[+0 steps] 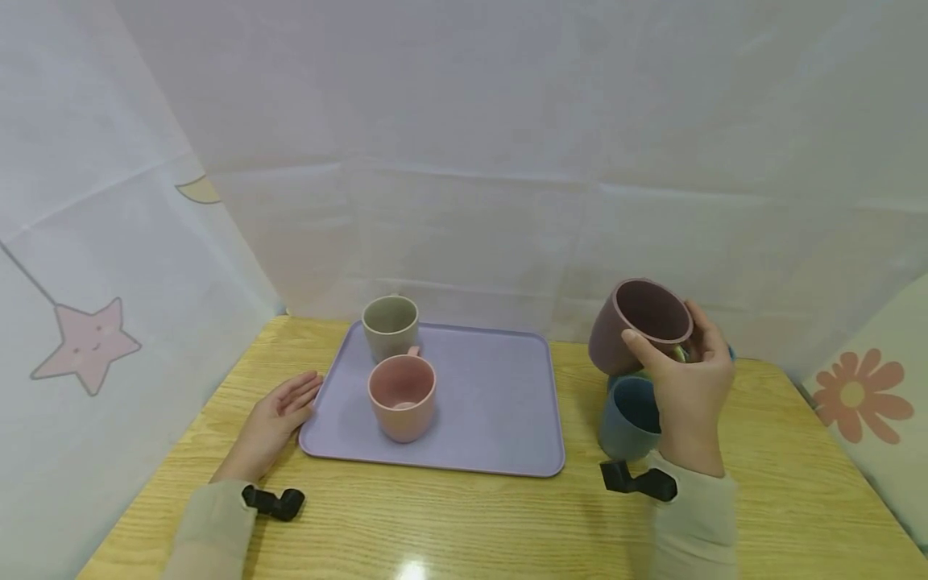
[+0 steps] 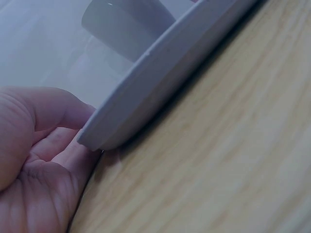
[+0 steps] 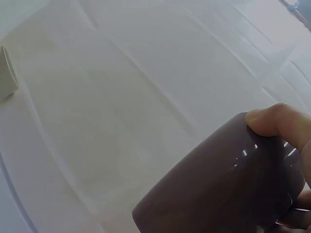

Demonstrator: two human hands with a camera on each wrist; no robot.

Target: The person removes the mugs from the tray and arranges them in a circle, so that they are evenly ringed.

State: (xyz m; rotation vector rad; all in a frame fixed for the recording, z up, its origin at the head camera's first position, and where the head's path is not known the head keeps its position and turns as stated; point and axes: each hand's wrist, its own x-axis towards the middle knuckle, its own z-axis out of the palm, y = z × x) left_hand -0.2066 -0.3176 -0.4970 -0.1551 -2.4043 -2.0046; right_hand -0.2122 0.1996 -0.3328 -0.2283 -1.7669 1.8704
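clamped by the rim end, the mauve mug (image 1: pixel 611 340) sits tilted between the thumb and fingers of our right hand (image 1: pixel 693 383), above the blue mug (image 1: pixel 623 432) and right of the lilac tray (image 1: pixel 496 395). our left hand (image 1: pixel 270 423) lies loosely with its fingers at the tray's left edge. we judge that the tilted mug's base could knock the blue mug if lowered or swung carelessly, and that a smooth glazed wall held at one end could twist out of our fingers. a push from the left hand might also jolt the pink mug (image 1: pixel 403 412) and grey mug (image 1: pixel 391 329). we cannot make out the mauve mug's handle, nor whether it touches the blue one; our right hand hides whatever shows as small coloured patches behind it, and the right wrist view cuts off the mug's lower part.
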